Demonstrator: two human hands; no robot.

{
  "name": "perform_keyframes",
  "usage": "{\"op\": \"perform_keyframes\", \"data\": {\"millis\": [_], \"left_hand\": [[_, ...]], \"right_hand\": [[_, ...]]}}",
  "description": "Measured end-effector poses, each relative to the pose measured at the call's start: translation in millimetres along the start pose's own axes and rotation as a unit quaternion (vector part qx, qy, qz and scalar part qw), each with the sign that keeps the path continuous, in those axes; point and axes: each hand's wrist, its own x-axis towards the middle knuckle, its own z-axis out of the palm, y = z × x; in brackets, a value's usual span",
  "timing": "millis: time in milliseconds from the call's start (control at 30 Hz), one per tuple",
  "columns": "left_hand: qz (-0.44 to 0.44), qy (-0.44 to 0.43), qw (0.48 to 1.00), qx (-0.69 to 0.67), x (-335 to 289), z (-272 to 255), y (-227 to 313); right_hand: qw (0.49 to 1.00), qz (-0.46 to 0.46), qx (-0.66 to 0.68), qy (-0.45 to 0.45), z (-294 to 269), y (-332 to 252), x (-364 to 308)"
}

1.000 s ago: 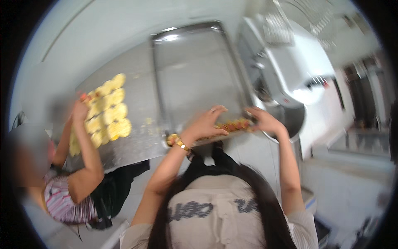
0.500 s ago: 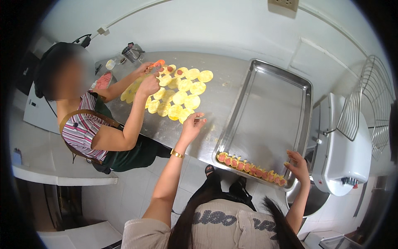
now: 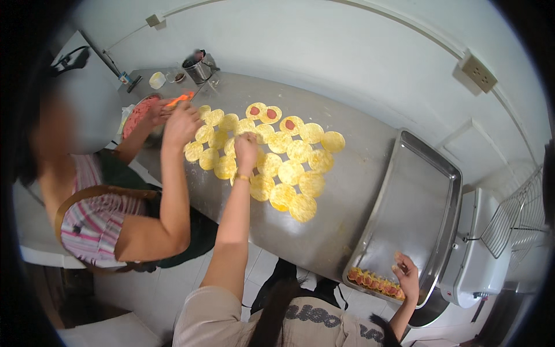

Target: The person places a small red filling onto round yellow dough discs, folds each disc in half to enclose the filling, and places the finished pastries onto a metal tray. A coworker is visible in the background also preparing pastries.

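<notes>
My left hand [image 3: 247, 151], with a gold band at the wrist, reaches over rows of round yellow dough wrappers [image 3: 290, 172] on the steel table. Its fingers are drawn together, and whatever they may hold is hidden. Three wrappers near the far side carry small dabs of pink filling [image 3: 290, 124]. Over the near end of a large metal tray [image 3: 410, 196], my right hand [image 3: 408, 276] hangs open, fingers apart and holding nothing visible. Beneath and beside it, a row of filled, folded dumplings [image 3: 374, 282] lies along the tray's near edge.
At left a co-worker's hand [image 3: 182, 124] is beside an orange tool [image 3: 180, 99], near a bowl of pink minced filling [image 3: 137, 118]. A metal pitcher [image 3: 198, 69] and small containers stand at the back. A white machine [image 3: 471, 254] and wire rack [image 3: 514, 214] flank the tray's right.
My left hand has moved left and farther in over the wrappers, its fingers closing. My right hand stays by the dumplings. The co-worker's hands and orange tool have shifted toward the filling bowl.
</notes>
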Motion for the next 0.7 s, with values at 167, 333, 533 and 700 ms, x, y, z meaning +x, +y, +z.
{"op": "perform_keyframes", "data": {"millis": [167, 333, 533, 700], "left_hand": [[0.049, 0.043, 0.991, 0.119, 101, 26, -42], [-0.003, -0.074, 0.979, 0.191, 137, 47, -53], [-0.144, -0.191, 0.965, -0.108, 174, 60, -87], [-0.247, -0.165, 0.798, -0.524, 168, 41, -83]], "right_hand": [[0.998, 0.048, -0.013, 0.024, 38, -6, -18], [0.994, 0.086, 0.010, 0.060, 57, -18, -45], [0.995, 0.076, -0.029, 0.053, 73, -47, -32], [0.998, 0.024, -0.062, 0.024, 88, -84, -3]]}}
